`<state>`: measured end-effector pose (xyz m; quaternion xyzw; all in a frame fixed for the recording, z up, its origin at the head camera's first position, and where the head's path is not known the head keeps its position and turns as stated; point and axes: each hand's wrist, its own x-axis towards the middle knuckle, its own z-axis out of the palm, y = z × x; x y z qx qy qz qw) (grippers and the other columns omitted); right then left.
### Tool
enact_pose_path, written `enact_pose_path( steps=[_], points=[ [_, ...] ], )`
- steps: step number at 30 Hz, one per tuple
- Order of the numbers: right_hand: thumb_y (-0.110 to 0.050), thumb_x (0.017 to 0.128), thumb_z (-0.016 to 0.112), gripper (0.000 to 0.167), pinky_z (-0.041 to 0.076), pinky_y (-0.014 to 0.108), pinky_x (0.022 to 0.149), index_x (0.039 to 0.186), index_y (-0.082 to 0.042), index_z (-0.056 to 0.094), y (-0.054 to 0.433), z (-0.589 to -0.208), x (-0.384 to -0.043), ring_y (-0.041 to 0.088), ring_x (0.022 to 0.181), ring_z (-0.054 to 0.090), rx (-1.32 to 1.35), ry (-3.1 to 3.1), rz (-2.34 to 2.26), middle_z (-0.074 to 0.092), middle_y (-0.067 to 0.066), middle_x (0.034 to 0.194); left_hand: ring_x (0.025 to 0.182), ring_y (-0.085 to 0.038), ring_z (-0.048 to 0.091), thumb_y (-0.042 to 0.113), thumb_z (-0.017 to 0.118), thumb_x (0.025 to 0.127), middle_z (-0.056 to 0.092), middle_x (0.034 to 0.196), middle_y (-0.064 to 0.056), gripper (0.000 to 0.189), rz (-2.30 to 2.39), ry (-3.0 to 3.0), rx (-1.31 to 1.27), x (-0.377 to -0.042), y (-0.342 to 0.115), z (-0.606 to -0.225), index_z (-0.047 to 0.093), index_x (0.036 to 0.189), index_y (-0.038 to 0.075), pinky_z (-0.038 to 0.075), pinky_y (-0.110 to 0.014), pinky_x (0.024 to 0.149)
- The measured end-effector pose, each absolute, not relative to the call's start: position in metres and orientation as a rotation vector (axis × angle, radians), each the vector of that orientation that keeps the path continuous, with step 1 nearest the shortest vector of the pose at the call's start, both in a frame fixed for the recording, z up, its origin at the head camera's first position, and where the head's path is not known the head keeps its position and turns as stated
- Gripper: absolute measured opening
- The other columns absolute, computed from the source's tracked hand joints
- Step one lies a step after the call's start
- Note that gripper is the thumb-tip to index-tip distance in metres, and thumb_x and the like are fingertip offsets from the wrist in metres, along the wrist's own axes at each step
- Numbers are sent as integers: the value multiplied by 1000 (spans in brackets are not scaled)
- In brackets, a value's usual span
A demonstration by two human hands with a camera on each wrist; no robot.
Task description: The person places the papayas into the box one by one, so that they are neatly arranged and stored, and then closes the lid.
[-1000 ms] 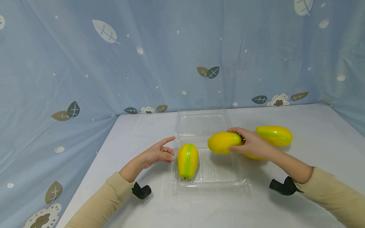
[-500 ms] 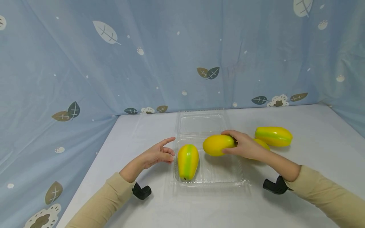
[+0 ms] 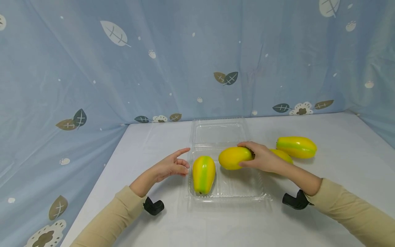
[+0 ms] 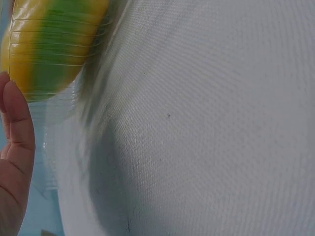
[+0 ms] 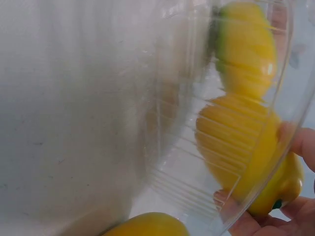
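In the head view a clear plastic clamshell box (image 3: 226, 198) lies open on the table, its lid (image 3: 219, 133) laid back. One yellow papaya (image 3: 204, 175) with a green stripe lies lengthwise in the box's left part. My right hand (image 3: 262, 156) grips a second papaya (image 3: 233, 158) by its end, thumb and fingers on opposite sides, at the box's back right. Whether that papaya touches the bottom is hard to tell. My left hand (image 3: 171, 167) is at the box's left wall, index finger extended and the other fingers loosely bent, holding nothing.
Right of the box lie two more papayas, one (image 3: 297, 147) further back and another (image 3: 281, 156) partly hidden by my right hand and forearm. A blue leaf-print curtain (image 3: 185, 61) hangs behind the white table (image 3: 222, 226). Black wrist mounts (image 3: 153, 206) stick out below both sleeves.
My right hand has carried its papaya a little left and nearer to me over the box, slowing lately. More of the papaya behind the hand shows. The left hand has stayed put.
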<state>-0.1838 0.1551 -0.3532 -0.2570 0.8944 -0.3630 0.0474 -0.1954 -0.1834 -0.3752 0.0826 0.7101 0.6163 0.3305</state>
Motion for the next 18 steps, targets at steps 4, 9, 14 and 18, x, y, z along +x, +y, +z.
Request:
enact_pose_path(
  steps=[4,9,14,18],
  points=[
    [-21,77,73,60,39,49,96,126,4,48,155,-356,-185,36,114,49,-805,2732,-1079,51,21,126,75,-15,58,3,61,82,58,87,-3,82,1612,1853,216,-196,-184,-376,12,147,15,52,-29,78],
    [-21,77,72,61,39,50,96,127,4,47,157,-355,-186,37,115,48,-820,2740,-1015,51,21,126,76,-15,58,3,61,82,58,87,-3,82,1611,1855,212,-196,-183,-376,12,147,16,52,-29,79],
    [-22,77,72,61,39,50,95,127,4,47,161,-349,-187,36,113,49,-813,2733,-972,51,21,125,77,-15,58,3,61,82,58,87,-3,82,1611,1858,212,-196,-183,-375,12,147,16,52,-29,80],
    [-24,78,71,60,38,50,96,127,2,47,165,-345,-188,34,112,48,-770,2714,-932,51,19,125,77,-15,58,3,61,82,57,87,-3,83,1612,1858,204,-196,-183,-375,12,147,16,51,-29,80]
  ],
)
